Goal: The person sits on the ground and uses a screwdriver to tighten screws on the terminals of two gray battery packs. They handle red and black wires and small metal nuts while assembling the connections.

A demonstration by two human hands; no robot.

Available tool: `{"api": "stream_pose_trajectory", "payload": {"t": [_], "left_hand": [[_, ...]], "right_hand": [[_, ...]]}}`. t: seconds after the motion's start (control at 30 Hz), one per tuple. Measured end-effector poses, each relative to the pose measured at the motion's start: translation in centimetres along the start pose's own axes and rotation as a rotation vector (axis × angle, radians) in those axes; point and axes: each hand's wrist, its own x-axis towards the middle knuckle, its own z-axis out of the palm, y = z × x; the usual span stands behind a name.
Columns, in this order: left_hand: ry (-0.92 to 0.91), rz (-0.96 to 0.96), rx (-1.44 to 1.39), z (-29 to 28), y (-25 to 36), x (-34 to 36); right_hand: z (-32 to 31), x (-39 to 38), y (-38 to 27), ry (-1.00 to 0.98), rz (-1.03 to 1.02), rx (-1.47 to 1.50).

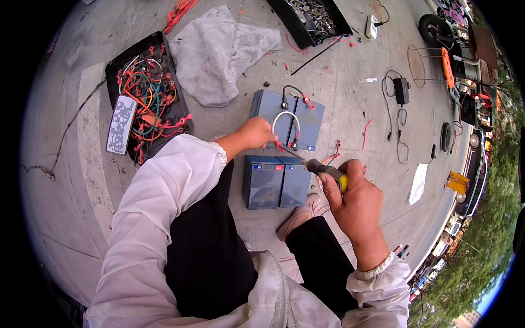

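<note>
My left hand [257, 133] pinches a red-sleeved terminal [279, 144] at one end of a white looped cable [284, 113], on the upper pair of grey batteries [310, 117]. My right hand [351, 205] grips a screwdriver [328, 170] with a yellow and black handle; its shaft points up-left to that terminal, and whether the tip touches it I cannot tell. A short black cable [292, 90] with red ends lies on the upper batteries. A second pair of grey batteries [261, 186] stands nearer me, between my legs.
A black box [112, 76] of tangled wires holds a patterned case [120, 124] at left. Beyond lie a grey cloth [219, 54] and a black tray [276, 8] of metal parts. Chargers [401, 90], a white paper [418, 183] and a wheel [432, 30] are at right.
</note>
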Motion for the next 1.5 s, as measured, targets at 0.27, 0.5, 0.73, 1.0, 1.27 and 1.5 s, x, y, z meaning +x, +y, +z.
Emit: {"api": "stream_pose_trajectory", "payload": {"t": [0.27,0.5,0.73,1.0,1.27,1.5], "left_hand": [[-0.002,-0.004,-0.014,-0.3,0.3,-0.4],[0.002,-0.011,0.007,-0.2,0.0,-0.3],[0.009,0.009,0.021,0.1,0.3,-0.1],[0.027,0.040,0.052,0.0,-0.1,-0.1],[0.024,0.019,0.056,0.0,0.5,-0.3],[0.016,0.027,0.040,-0.1,0.2,-0.3]], "right_hand": [[1.8,0.1,0.7,0.270,-0.300,0.069],[1.0,0.1,0.7,0.212,-0.406,0.169],[0.8,0.5,0.9,0.304,-0.320,0.125],[0.6,0.2,0.8,0.254,-0.233,0.094],[0.9,0.1,0.9,0.235,-0.225,0.058],[0.9,0.1,0.8,0.257,-0.229,-0.002]]}}
